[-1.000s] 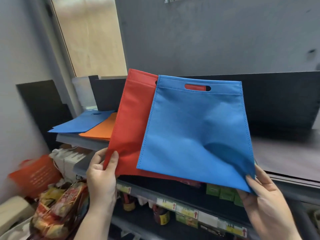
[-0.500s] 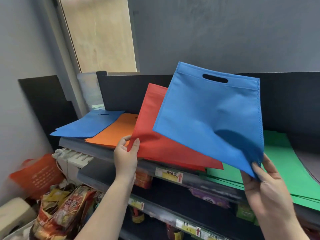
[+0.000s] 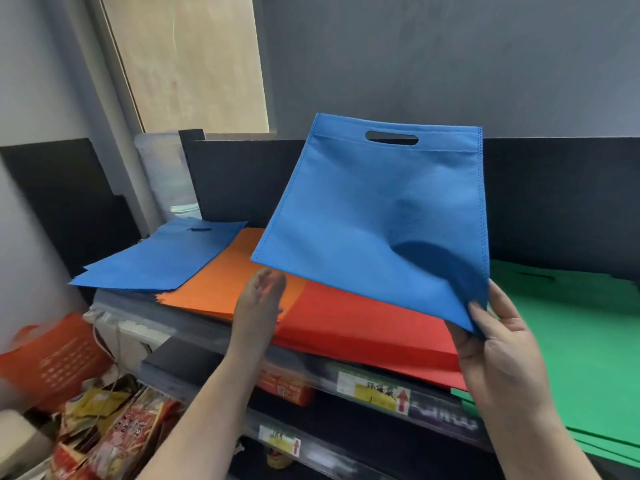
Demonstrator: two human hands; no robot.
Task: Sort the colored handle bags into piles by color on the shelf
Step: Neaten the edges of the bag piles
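My right hand (image 3: 498, 344) pinches the lower right corner of a blue handle bag (image 3: 374, 216) and holds it up above the shelf. Under it a red bag pile (image 3: 363, 327) lies flat on the shelf. My left hand (image 3: 258, 306) hovers with relaxed fingers over the seam between the red pile and the orange pile (image 3: 225, 278), holding nothing. A blue pile (image 3: 162, 258) lies at the far left, overlapping the orange one. A green pile (image 3: 571, 341) lies at the right.
The top shelf's front edge (image 3: 374, 386) carries price labels. A black back panel (image 3: 242, 181) stands behind the piles. Lower shelves hold packaged goods. An orange plastic basket (image 3: 52, 362) and snack packets (image 3: 114, 431) sit at the lower left.
My left hand has let go of the red bag, which now lies flat on the shelf. The blue bag stays raised in my right hand.
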